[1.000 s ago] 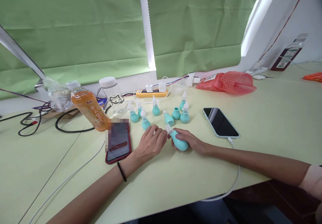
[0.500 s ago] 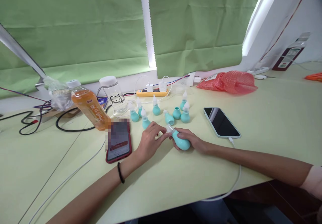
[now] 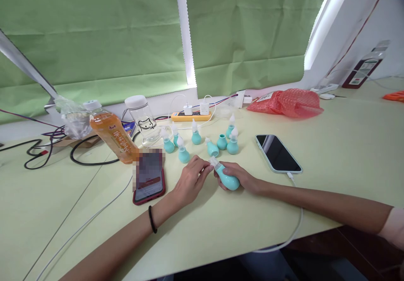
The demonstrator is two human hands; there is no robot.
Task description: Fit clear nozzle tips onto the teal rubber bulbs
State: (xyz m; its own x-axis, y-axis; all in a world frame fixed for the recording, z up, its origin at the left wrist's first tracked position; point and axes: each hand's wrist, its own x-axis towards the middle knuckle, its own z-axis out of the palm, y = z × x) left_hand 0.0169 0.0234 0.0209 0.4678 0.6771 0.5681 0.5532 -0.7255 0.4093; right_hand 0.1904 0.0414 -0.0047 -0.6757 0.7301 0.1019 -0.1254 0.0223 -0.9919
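Note:
My right hand (image 3: 238, 175) is wrapped round a teal bulb nasal aspirator (image 3: 229, 181), its clear nozzle pointing up and left. At the nozzle's end, my left hand (image 3: 192, 177) has thumb and forefinger closed in a pinch; whatever is between them is too small to make out. Behind the hands stand several similar teal aspirators with pale tips, the nearest one (image 3: 184, 154) just beyond my left hand. A short teal bulb with an open top (image 3: 221, 142) carries no tip. Beside it, another teal aspirator (image 3: 212, 149) lies on its side.
On the yellowish table (image 3: 252, 226) a red-cased phone (image 3: 150, 177) lies left and a charging phone (image 3: 278, 153) right. An orange drink bottle (image 3: 112, 133), a clear jar (image 3: 145, 123), a power strip (image 3: 191, 116) and red bubble wrap (image 3: 285, 103) line the back.
My left hand has shifted slightly down, uncovering more of the nearest standing aspirator. The held aspirator has moved a touch down and right in my right hand.

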